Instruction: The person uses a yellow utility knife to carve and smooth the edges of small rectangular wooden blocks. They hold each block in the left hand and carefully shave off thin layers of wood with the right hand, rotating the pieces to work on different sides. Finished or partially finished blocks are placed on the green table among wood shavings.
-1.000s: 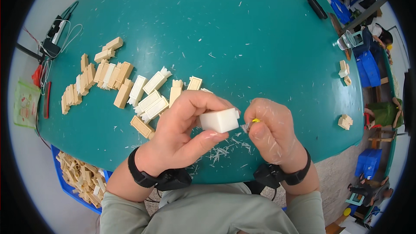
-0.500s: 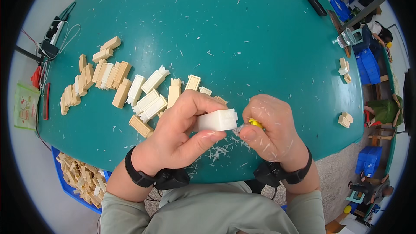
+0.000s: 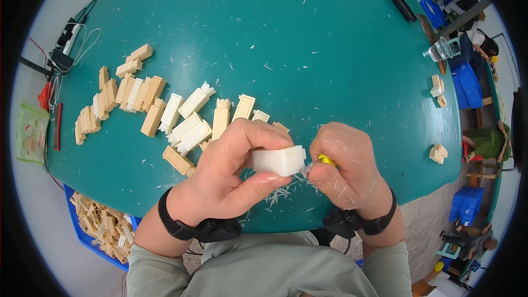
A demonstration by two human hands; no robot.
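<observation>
My left hand (image 3: pixel 231 173) grips a small white rectangular plastic block (image 3: pixel 278 160) between thumb and fingers, just above the near edge of the teal table (image 3: pixel 286 44). Closed around a small tool with a yellow handle (image 3: pixel 326 160), my right hand (image 3: pixel 346 170) presses its tip against the block's right end. White shavings (image 3: pixel 278 193) lie on the table under both hands. Cream and white blocks (image 3: pixel 187 118) lie in a loose row just beyond my left hand.
More tan blocks (image 3: pixel 113 96) spread to the left. A blue bin of tan pieces (image 3: pixel 102 225) stands below the table's left edge. Cables and hand tools (image 3: pixel 60 60) lie far left. Small block pairs (image 3: pixel 438 153) and a clear cup (image 3: pixel 440 50) sit at the right.
The block has shifted slightly in my left hand, and my right hand stays pressed against its right end. The blocks on the table have not moved.
</observation>
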